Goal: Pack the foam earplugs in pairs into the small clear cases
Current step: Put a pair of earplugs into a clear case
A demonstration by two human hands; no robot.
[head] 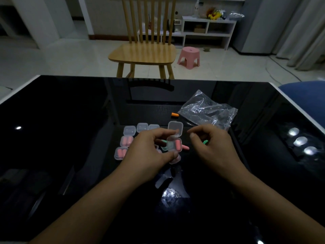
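— Since the left hand [149, 152] covers the middle of the table [70, 138], how much of the pile can you make out?

— Little. A few cases and loose earplugs are hidden beneath both hands; only a green earplug [204, 142] and a pink earplug [185, 147] peek out.

— And the open case [174, 144]?

— Left thumb and forefinger pinch it, lid up, with one pink plug inside. A greenish shape beside that plug is too blurred to name.

— The right hand [212, 147]?

— Fingers loosely curled, tips near the case, holding nothing I can see.

— Elsewhere?

— Two closed cases [123, 147] with pink pairs sit left of the hand, three empty cases [141, 128] behind. An orange earplug [175, 115] lies toward the far edge, beside a crumpled plastic bag [209, 110].
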